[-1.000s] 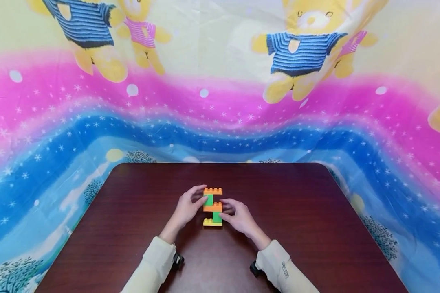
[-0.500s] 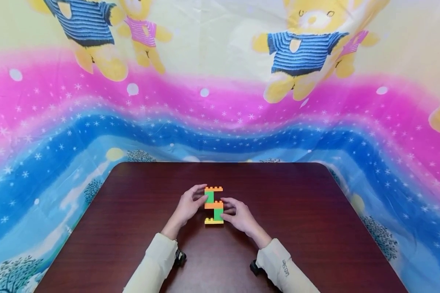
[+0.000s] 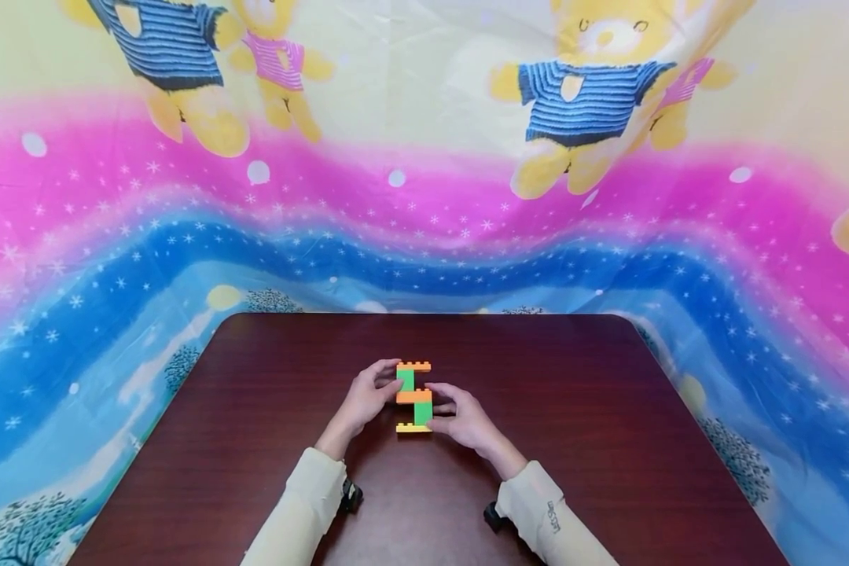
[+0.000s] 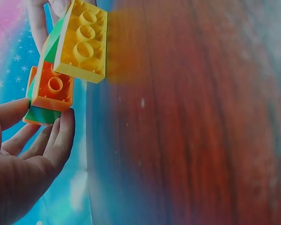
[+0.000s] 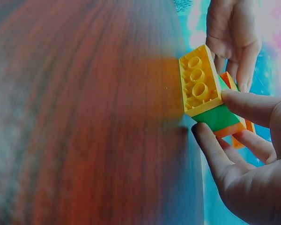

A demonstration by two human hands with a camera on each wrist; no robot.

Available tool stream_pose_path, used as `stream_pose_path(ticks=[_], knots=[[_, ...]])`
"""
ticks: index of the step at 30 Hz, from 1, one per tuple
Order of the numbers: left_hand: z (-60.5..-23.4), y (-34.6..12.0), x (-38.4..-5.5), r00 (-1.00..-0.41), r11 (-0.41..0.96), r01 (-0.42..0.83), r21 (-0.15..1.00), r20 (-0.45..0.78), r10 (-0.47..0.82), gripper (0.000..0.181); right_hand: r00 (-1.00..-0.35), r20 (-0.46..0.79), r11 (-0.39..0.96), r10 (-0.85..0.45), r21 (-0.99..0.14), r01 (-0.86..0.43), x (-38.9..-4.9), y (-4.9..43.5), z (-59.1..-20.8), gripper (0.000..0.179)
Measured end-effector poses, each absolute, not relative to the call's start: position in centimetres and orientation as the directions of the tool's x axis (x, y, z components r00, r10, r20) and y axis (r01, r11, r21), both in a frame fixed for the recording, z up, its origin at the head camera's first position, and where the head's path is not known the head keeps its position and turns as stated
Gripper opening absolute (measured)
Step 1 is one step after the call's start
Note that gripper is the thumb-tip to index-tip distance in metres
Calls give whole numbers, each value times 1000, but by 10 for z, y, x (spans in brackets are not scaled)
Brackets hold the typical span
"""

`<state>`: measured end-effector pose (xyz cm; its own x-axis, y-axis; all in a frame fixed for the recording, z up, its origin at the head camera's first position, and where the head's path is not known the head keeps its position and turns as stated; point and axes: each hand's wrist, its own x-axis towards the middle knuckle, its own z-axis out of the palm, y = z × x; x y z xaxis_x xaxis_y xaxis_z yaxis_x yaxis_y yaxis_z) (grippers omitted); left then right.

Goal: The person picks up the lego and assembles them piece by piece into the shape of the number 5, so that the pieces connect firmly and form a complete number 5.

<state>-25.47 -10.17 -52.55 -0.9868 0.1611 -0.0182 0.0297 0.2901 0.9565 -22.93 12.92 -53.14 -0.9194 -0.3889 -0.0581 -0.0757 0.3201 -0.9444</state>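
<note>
Both hands hold one stack of toy building bricks, its underside visible in the wrist views. From the top it has an orange brick [image 3: 415, 367], a green brick [image 3: 405, 379], another orange brick [image 3: 413, 397], a second green brick [image 3: 423, 413] and a yellow brick [image 3: 410, 429]. The green bricks sit at opposite ends, giving an S-like outline. My left hand [image 3: 362, 399] pinches the upper left part around the upper green brick. At the lower right, my right hand [image 3: 464, 417] grips near the lower green brick, its thumb [image 5: 248, 103] at the yellow brick's edge.
A dark reddish-brown table [image 3: 424, 503] with rounded far corners lies beneath the hands. Behind and around it hangs a curtain [image 3: 424, 204] printed with bears and snowflakes. Black wrist devices [image 3: 493, 516] sit under the pale sleeves [image 3: 538, 503].
My right thumb has slid down from the lower green brick toward the yellow brick. The stack has risen slightly in view, and fewer of its stud tops show. Both hands keep their hold.
</note>
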Motion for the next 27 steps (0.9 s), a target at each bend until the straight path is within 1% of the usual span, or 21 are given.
stream_pose_path(ticks=[8, 19, 27], knots=[[-529, -99, -258, -985, 292, 7, 956, -43, 165, 50, -919, -87, 373, -385, -925, -68, -231, 129, -534, 69], [-530, -99, -256, -983, 292, -17, 956, -70, 171, 48, -916, -91, 427, -390, -899, -92, -231, 130, -536, 69], [-532, -100, -256, -982, 305, -27, 952, -82, 168, 46, -906, -116, 423, -407, -903, -74, -231, 131, -536, 69]])
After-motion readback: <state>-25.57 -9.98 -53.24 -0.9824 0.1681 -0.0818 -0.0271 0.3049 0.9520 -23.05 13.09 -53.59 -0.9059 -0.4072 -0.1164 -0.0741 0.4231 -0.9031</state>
